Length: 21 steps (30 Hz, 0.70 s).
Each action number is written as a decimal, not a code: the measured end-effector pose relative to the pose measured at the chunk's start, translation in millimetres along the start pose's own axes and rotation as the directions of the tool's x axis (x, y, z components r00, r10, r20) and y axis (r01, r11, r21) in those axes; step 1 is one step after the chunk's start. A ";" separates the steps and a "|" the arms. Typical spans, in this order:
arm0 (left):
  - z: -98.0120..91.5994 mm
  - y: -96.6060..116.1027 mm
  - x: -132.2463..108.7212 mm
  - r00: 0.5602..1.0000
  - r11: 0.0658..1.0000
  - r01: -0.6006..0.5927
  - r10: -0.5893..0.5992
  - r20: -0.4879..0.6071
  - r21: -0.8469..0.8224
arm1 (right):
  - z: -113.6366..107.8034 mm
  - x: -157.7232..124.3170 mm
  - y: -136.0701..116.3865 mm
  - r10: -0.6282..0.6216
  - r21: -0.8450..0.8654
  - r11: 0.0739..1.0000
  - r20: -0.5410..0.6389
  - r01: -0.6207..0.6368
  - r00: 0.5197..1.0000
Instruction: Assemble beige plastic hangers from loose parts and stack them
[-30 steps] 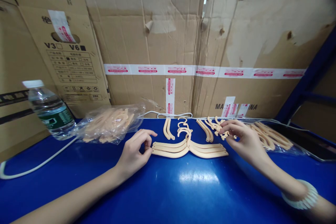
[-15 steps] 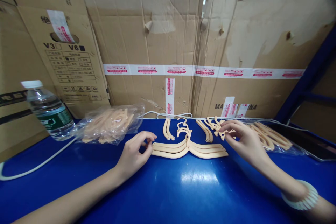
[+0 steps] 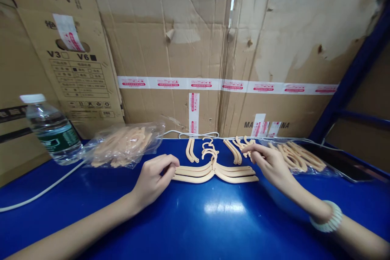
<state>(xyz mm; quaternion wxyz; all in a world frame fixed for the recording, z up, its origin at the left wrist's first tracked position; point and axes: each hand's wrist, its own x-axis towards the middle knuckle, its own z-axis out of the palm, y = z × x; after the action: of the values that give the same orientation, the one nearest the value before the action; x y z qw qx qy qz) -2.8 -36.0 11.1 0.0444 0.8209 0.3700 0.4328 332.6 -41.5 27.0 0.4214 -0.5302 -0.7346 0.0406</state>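
A small stack of beige plastic hangers (image 3: 213,170) lies flat on the blue table (image 3: 195,219), hooks pointing away from me. My left hand (image 3: 155,178) rests at the stack's left end, fingers curled with their tips touching it. My right hand (image 3: 268,162) sits at the stack's right end, fingers bent and pinched near small beige hook pieces (image 3: 243,144); whether it holds one is unclear. Two curved beige pieces (image 3: 190,150) lie just behind the stack.
A clear bag of beige parts (image 3: 122,144) lies at the left, a water bottle (image 3: 50,128) beyond it. Another bag of hanger pieces (image 3: 297,156) lies at the right beside a dark tray (image 3: 344,162). Cardboard boxes (image 3: 189,48) wall the back. A white cable (image 3: 39,193) crosses the table.
My left hand has closed in on the stack's left end. My right hand has dropped slightly toward the right end. The view has shifted a little.
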 end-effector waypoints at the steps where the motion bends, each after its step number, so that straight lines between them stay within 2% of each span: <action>1: -0.9 1.9 1.0 1.000 1.000 0.014 -0.014 0.007 0.002 | 1.9 1.7 -0.7 -0.007 -0.016 1.000 0.027 0.007 1.000; 4: -3.3 7.5 6.0 0.997 0.999 0.048 -0.048 0.053 0.000 | 8.7 11.4 -4.1 -0.022 -0.029 0.999 0.122 0.026 0.992; 6: -3.6 10.4 12.1 0.991 0.998 0.056 -0.056 0.120 0.001 | 14.6 22.9 -6.3 -0.047 -0.036 0.998 0.200 0.055 0.979; 11: 4.8 10.0 35.7 0.945 1.000 0.011 -0.016 0.328 0.018 | 38.9 66.3 -5.5 -0.109 -0.124 0.977 0.407 0.173 0.907; 16: 20.5 -5.1 58.4 0.898 0.993 -0.065 0.014 0.439 0.102 | 72.3 102.6 2.7 -0.086 -0.199 0.953 0.543 0.228 0.835; 21: 27.9 -24.1 69.0 0.844 0.978 -0.113 0.001 0.537 0.176 | 93.0 110.3 7.9 -0.077 -0.191 0.953 0.600 0.237 0.797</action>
<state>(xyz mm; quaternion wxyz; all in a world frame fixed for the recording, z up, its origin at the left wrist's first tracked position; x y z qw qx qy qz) 28.5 32.9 31.0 0.0495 0.9196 0.3601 0.1493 267.8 87.6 26.9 0.1044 -0.4784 -0.8690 0.0711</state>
